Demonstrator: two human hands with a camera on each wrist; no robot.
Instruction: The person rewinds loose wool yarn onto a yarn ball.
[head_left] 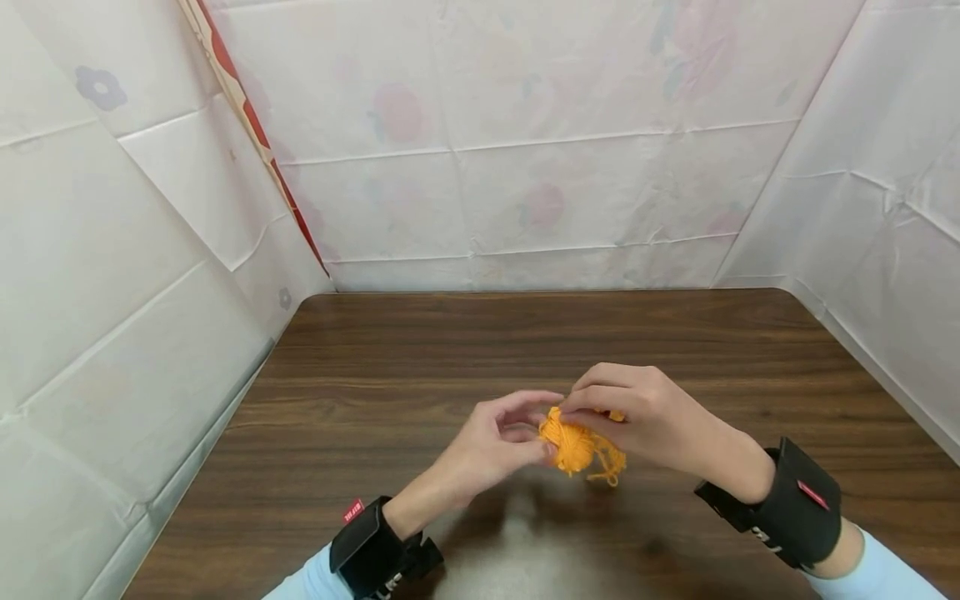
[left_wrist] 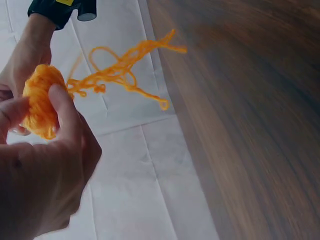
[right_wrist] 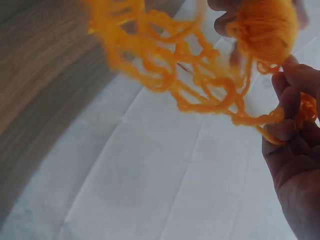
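A small ball of orange yarn [head_left: 570, 443] hangs above the dark wooden table [head_left: 390, 392], held between both hands. My left hand [head_left: 501, 440] pinches the ball [left_wrist: 40, 102] between thumb and fingers. My right hand [head_left: 637, 415] comes over the top of it and pinches the loose strand [right_wrist: 260, 120] in curled fingers. A tangle of loose loops [right_wrist: 165, 65] trails off the ball [right_wrist: 262, 30] and dangles below it [head_left: 609, 467]; the same loops [left_wrist: 120, 70] show in the left wrist view.
White plastic sheeting with faint flower prints [head_left: 525, 167] walls the table at the back and on both sides. A red-patterned strip [head_left: 247, 125] runs down the left corner. Black straps [head_left: 795, 504] sit on both wrists.
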